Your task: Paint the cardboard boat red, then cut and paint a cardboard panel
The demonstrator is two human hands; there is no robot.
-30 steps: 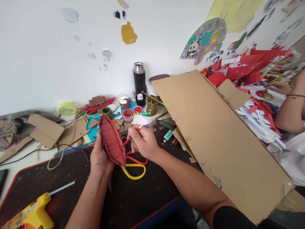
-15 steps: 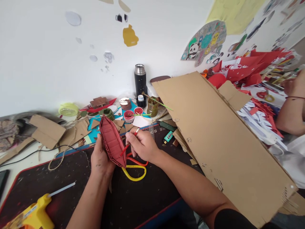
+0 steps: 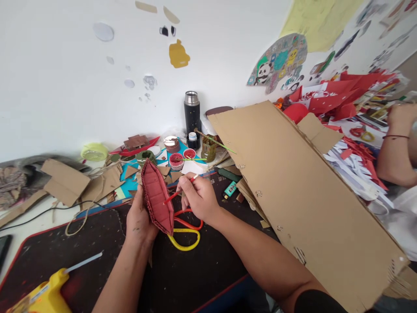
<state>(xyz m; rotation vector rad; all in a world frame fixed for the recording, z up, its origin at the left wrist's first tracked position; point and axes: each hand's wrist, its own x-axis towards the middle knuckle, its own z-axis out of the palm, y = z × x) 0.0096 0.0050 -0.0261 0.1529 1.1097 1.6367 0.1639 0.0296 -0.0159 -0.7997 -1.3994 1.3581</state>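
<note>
A small cardboard boat (image 3: 159, 198), painted dull red inside with corrugated edges, is tilted up in my left hand (image 3: 140, 217), which grips it from behind and below. My right hand (image 3: 200, 198) is closed around a thin paintbrush (image 3: 173, 196) with a red front end. Its tip touches or nearly touches the boat's inner face. Below the boat lie scissors (image 3: 187, 240) with one yellow and one red handle loop; their blades are hidden. Behind my hands stand two small pots of red paint (image 3: 176, 161), a green stick resting over one.
A large cardboard sheet (image 3: 293, 195) slants across the right side. A yellow glue gun (image 3: 48, 291) lies at lower left. A black flask (image 3: 192, 114) stands by the wall. Cardboard scraps (image 3: 67, 180) lie left. Another person's arm (image 3: 397, 148) is at far right.
The boat and my left hand have shifted slightly right. The brush tip has moved up along the boat's inside, and my right hand has tilted a little.
</note>
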